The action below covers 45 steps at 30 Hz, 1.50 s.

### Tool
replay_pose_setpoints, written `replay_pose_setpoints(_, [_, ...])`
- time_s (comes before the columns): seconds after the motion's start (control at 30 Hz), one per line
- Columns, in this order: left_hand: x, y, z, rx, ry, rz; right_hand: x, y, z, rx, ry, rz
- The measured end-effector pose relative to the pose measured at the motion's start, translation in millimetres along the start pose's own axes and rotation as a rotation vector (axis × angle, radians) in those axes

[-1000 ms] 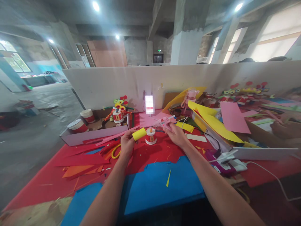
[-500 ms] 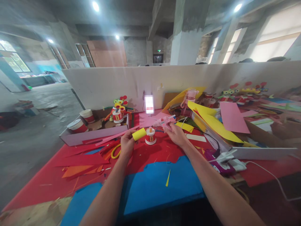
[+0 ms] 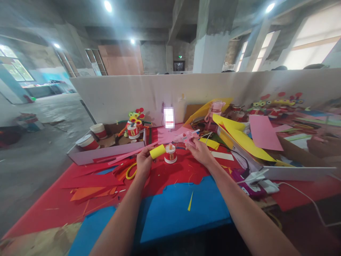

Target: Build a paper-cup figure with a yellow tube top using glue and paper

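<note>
My left hand [image 3: 144, 161] grips one end of a yellow paper tube [image 3: 157, 152], tilted up to the right. In my right hand [image 3: 198, 150] is a pink glue gun [image 3: 184, 137], its nozzle pointing left and a white glue stick showing at its back. Between the hands an upturned red-and-white paper cup [image 3: 170, 155] stands on the red table cover, with a small orange piece on top. The glue gun's tip is just above and beside the cup; whether it touches anything I cannot tell. A dark coiled strip [image 3: 181, 148] extends from the cup's right side.
An open box [image 3: 106, 153] at left holds paper cups and a finished cup figure [image 3: 134, 129]. Yellow-handled scissors [image 3: 131, 172] lie by my left wrist. At right are a box of coloured paper [image 3: 293, 173] and a purple power strip [image 3: 247, 185] with cables. A white partition [image 3: 128, 90] stands behind.
Both hands keep nearly the same positions and grips. At the far right edge, a blurred hand of another person now shows over the table.
</note>
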<state>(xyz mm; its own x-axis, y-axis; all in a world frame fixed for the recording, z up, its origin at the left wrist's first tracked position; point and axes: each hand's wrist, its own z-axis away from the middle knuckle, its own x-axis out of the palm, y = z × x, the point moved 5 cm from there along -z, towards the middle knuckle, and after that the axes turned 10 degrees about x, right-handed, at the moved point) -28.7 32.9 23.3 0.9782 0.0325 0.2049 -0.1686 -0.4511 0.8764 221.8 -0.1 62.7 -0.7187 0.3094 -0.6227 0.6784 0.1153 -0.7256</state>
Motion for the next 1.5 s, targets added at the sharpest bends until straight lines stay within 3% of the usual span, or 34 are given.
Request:
replay_pose_setpoints(0.6, [1.1, 2.3, -0.3, -0.002, 0.013, 0.008, 3.4, 0.3, 1.4, 0.001, -0.003, -0.068])
replay_pose_setpoints(1.1, [1.7, 5.3, 0.4, -0.009, 0.022, 0.008, -5.3, -2.5, 6.9, 0.145, -0.069, -0.348])
replay_pose_setpoints(1.3, [1.9, 5.7, 0.2, -0.01, 0.019, -0.002, -10.3, -6.7, 5.8, 0.136, -0.052, -0.376])
replay_pose_setpoints(1.5, [0.2, 2.5, -0.8, 0.01, 0.023, -0.001, 2.3, 3.1, 3.4, 0.163, -0.08, -0.358])
